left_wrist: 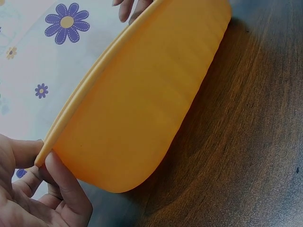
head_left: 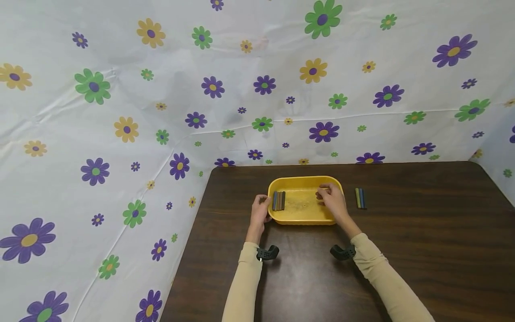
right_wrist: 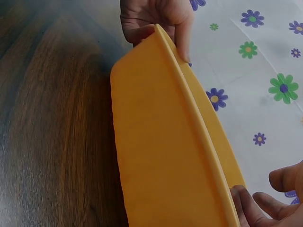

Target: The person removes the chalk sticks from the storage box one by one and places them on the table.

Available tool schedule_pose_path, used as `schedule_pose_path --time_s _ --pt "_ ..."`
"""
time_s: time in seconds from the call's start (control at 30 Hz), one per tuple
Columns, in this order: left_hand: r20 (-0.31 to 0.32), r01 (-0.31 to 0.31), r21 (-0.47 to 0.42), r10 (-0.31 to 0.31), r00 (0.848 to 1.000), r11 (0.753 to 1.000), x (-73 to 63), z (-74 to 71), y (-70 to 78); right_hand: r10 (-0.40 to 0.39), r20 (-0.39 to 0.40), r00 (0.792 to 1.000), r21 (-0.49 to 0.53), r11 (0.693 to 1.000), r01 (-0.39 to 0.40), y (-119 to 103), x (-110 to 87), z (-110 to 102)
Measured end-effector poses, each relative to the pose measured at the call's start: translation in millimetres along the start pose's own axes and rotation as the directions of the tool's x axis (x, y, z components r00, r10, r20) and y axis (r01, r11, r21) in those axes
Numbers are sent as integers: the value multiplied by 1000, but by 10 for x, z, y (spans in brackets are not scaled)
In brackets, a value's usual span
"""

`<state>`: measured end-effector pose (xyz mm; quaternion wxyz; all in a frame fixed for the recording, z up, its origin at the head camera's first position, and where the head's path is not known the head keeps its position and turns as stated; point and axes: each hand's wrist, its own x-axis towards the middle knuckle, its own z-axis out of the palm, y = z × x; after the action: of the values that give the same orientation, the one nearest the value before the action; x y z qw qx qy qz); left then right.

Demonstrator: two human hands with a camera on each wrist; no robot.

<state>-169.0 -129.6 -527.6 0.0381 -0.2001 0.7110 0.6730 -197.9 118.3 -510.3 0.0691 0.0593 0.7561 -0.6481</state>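
Note:
A yellow plastic tray (head_left: 301,222) with rounded corners stands on the table. My left hand (head_left: 260,208) grips its left end, and in the left wrist view the thumb and fingers pinch the rim (left_wrist: 71,109). Several short coloured sticks (head_left: 279,201), blue, brownish and black, lie side by side inside the tray near that hand. My right hand (head_left: 333,201) reaches over the tray's right end. In the right wrist view its thumb (right_wrist: 284,179) stands apart from the fingers, some of which dip behind the tray wall (right_wrist: 161,142). No held thing shows there; some fingertips are hidden.
Right of the tray, a green stick (head_left: 357,198) and a blue stick (head_left: 361,198) lie together on the dark wooden table (head_left: 422,232), with a dark edge beside them. A white sheet with printed flowers (head_left: 257,53) hangs behind and to the left.

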Motion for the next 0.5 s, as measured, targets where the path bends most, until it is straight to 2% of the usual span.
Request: schedule_pose_path --time_s 0.5 --pt "-13 5 -4 -5 1000 1000 -5 0 8 -25 44 999 -2 1000 25 -60 25 268"
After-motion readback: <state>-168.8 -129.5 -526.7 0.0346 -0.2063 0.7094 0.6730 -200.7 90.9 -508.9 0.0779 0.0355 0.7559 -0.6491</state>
